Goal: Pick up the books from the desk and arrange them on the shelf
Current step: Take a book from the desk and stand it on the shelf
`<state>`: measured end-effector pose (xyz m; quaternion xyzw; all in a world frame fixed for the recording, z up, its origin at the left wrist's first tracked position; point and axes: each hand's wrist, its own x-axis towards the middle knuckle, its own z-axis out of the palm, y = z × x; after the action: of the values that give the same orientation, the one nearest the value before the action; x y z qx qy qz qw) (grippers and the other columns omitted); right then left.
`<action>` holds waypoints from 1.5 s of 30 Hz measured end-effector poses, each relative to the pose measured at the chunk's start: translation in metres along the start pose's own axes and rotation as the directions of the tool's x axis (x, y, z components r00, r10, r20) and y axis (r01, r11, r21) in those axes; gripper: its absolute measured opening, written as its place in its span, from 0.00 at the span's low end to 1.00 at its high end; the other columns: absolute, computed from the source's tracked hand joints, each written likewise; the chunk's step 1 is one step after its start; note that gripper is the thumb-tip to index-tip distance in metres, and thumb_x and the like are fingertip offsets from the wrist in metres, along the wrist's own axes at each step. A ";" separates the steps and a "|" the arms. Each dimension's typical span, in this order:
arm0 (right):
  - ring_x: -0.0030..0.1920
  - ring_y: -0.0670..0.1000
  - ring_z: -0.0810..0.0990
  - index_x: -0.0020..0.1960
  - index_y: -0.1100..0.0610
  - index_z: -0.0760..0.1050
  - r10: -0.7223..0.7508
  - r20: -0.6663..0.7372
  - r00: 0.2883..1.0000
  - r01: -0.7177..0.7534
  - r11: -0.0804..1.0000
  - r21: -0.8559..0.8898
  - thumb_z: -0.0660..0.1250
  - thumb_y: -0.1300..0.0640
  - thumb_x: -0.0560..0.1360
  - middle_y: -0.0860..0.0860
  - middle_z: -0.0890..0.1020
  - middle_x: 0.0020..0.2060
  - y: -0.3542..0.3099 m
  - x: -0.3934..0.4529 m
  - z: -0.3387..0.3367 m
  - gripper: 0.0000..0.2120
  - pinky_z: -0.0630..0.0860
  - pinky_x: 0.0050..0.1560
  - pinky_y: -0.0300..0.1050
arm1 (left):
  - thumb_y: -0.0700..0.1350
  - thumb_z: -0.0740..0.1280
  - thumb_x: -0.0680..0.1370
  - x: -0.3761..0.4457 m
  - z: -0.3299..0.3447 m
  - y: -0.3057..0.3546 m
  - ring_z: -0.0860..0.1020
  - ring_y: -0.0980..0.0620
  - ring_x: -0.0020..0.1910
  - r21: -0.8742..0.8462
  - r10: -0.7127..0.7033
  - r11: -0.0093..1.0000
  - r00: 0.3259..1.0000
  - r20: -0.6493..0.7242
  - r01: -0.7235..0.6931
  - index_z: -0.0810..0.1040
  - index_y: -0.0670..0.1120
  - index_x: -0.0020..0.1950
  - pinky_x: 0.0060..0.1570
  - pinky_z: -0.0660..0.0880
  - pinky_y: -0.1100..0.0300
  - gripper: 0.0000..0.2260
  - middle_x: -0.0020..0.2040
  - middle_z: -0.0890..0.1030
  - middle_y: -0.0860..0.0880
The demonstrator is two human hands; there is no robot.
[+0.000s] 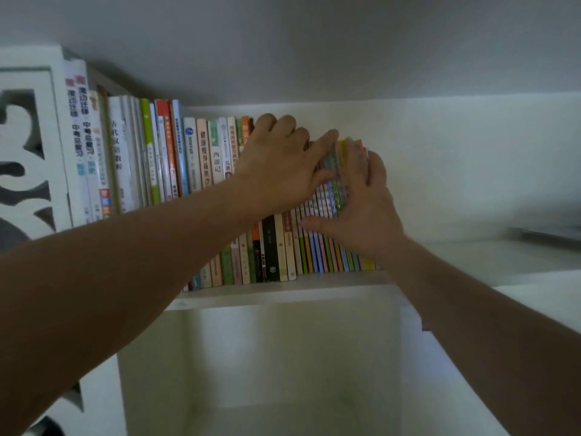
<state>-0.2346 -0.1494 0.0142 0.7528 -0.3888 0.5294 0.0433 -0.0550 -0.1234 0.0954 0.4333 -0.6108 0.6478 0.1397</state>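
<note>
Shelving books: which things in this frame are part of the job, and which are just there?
Part of the job:
- thin books at the right end of the row
- shelf
- left hand, laid over the book tops
- right hand, flat against the end book

Just there:
- taller books further left
- white cut-out panel
- compartment below

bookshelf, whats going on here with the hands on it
A person is setting thin colourful books into a row on a white shelf. The left hand rests over the tops of the books, its index finger stretched along them. The right hand lies flat against the right end of the row, thumb across the spines, pushing them upright against the taller books to the left. The shelf to the right of the row is bare.
</note>
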 end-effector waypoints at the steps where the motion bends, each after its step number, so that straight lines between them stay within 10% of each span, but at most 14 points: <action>1: 0.75 0.41 0.66 0.84 0.40 0.34 0.045 0.032 0.998 -0.050 0.980 0.194 0.79 0.34 0.68 0.44 0.58 0.80 0.005 0.001 -0.009 0.64 0.67 0.75 0.53 | 0.70 0.45 0.83 -0.002 0.000 0.001 0.76 0.39 0.60 0.007 -0.003 1.000 1.000 0.010 0.003 0.61 0.49 0.83 0.62 0.68 0.43 0.35 0.61 0.83 0.44; 3: 0.63 0.39 0.77 0.85 0.40 0.41 0.131 0.132 0.983 -0.173 0.906 0.385 0.77 0.39 0.73 0.36 0.68 0.70 0.021 0.003 -0.019 0.55 0.76 0.70 0.55 | 0.73 0.45 0.81 -0.002 -0.002 0.003 0.76 0.40 0.61 0.001 -0.023 1.000 0.999 0.033 0.023 0.62 0.49 0.82 0.63 0.68 0.43 0.38 0.61 0.82 0.44; 7: 0.54 0.41 0.83 0.75 0.28 0.64 0.193 0.238 0.952 -0.247 0.944 0.218 0.66 0.25 0.73 0.37 0.82 0.60 0.039 0.007 -0.015 0.31 0.80 0.61 0.52 | 0.76 0.46 0.79 0.005 -0.005 0.005 0.77 0.41 0.58 -0.046 -0.059 0.997 0.997 0.046 0.061 0.67 0.50 0.75 0.62 0.69 0.43 0.38 0.58 0.83 0.44; 10: 0.46 0.35 0.78 0.76 0.31 0.63 0.194 0.232 0.953 -0.232 0.961 0.151 0.62 0.25 0.75 0.39 0.80 0.53 0.030 0.003 -0.020 0.31 0.75 0.45 0.37 | 0.74 0.48 0.80 0.004 0.000 0.008 0.76 0.39 0.62 -0.058 -0.069 0.996 0.996 0.052 0.072 0.65 0.48 0.78 0.69 0.66 0.38 0.38 0.61 0.82 0.43; 18: 0.36 0.48 0.79 0.60 0.49 0.63 0.228 0.362 0.904 -0.100 0.935 -0.341 0.64 0.26 0.76 0.48 0.79 0.41 0.041 -0.038 -0.039 0.30 0.74 0.35 0.48 | 0.66 0.53 0.82 -0.039 -0.025 0.066 0.54 0.36 0.83 -0.338 -0.105 0.929 0.983 0.150 0.151 0.58 0.53 0.84 0.78 0.46 0.30 0.33 0.84 0.55 0.39; 21: 0.42 0.54 0.83 0.68 0.50 0.67 0.062 0.368 0.928 0.068 0.941 -0.331 0.58 0.36 0.83 0.50 0.84 0.44 0.054 -0.073 -0.056 0.21 0.79 0.44 0.54 | 0.62 0.61 0.81 -0.071 -0.038 0.114 0.60 0.39 0.81 -0.672 -0.062 0.732 0.993 0.099 0.112 0.70 0.52 0.79 0.79 0.58 0.39 0.28 0.82 0.63 0.45; 24: 0.70 0.57 0.76 0.76 0.54 0.71 -0.181 0.264 0.947 0.263 0.909 -0.322 0.68 0.48 0.81 0.55 0.79 0.69 0.075 -0.136 -0.075 0.25 0.73 0.70 0.54 | 0.56 0.67 0.79 -0.098 -0.056 0.168 0.72 0.39 0.71 -0.821 -0.069 0.570 0.997 -0.024 0.020 0.76 0.49 0.75 0.73 0.64 0.48 0.25 0.71 0.77 0.46; 29: 0.79 0.50 0.66 0.79 0.56 0.68 0.171 0.267 0.948 -0.098 0.959 -0.266 0.72 0.58 0.80 0.54 0.71 0.78 0.149 -0.280 -0.127 0.30 0.63 0.78 0.40 | 0.50 0.72 0.77 -0.151 -0.084 0.325 0.75 0.42 0.62 -0.991 -0.033 0.073 0.994 0.108 0.110 0.78 0.49 0.72 0.65 0.62 0.61 0.23 0.63 0.79 0.45; 35: 0.77 0.50 0.66 0.79 0.45 0.67 0.792 0.256 0.555 -0.576 0.587 -0.568 0.69 0.52 0.81 0.48 0.69 0.78 0.312 -0.436 -0.199 0.28 0.65 0.76 0.48 | 0.55 0.73 0.78 -0.182 -0.085 0.540 0.64 0.53 0.72 -0.838 0.464 -0.134 0.781 0.418 0.529 0.68 0.61 0.77 0.69 0.69 0.52 0.29 0.72 0.65 0.56; 45: 0.77 0.66 0.59 0.80 0.46 0.60 0.988 0.133 0.073 -0.524 0.151 -0.838 0.69 0.39 0.73 0.57 0.58 0.80 0.593 -0.607 -0.278 0.39 0.63 0.75 0.67 | 0.61 0.66 0.82 -0.140 -0.118 0.825 0.53 0.48 0.83 -0.675 0.881 0.080 0.264 0.392 0.734 0.60 0.62 0.82 0.80 0.59 0.46 0.29 0.84 0.52 0.55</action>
<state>-0.9043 -0.1009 -0.5747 0.4589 -0.8693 -0.0258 -0.1819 -0.6052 -0.1448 -0.5457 0.4255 -0.8162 -0.3842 -0.0721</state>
